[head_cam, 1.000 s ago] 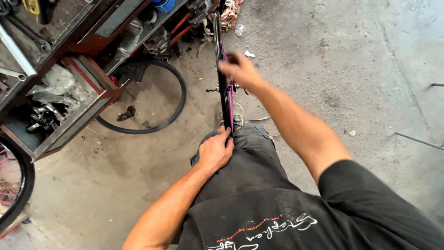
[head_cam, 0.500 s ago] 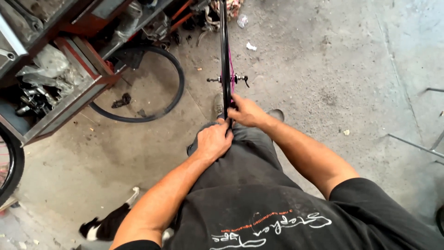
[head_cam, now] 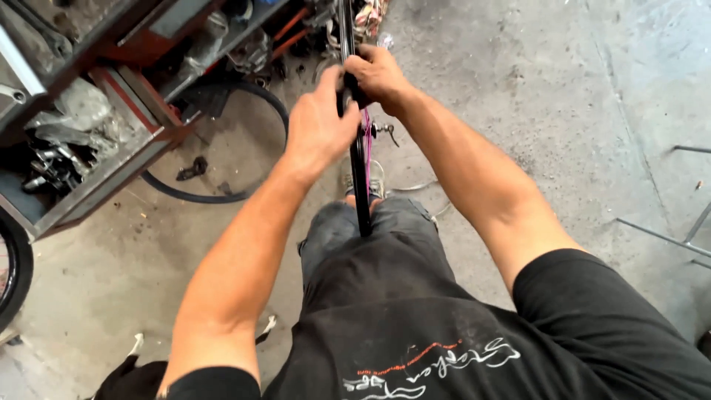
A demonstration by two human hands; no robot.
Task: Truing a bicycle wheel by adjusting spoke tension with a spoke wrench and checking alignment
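A black bicycle wheel (head_cam: 360,178) stands upright and edge-on in front of me, its lower part held between my knees. Pink spokes and a metal hub axle (head_cam: 384,130) show at its middle. My left hand (head_cam: 318,126) presses against the left side of the tyre near the top. My right hand (head_cam: 376,74) grips the tyre from the right, just above the left hand. Both hands meet on the rim at the upper part of the wheel.
A loose black tyre (head_cam: 222,144) lies on the concrete floor to the left. A metal shelf unit (head_cam: 96,111) with parts and bags stands at the far left. Another wheel (head_cam: 11,274) shows at the left edge. Metal rods (head_cam: 666,237) lie at the right.
Both hands have moved up from the lower part of the wheel near my knees to its upper part. The wheel stays between my knees.
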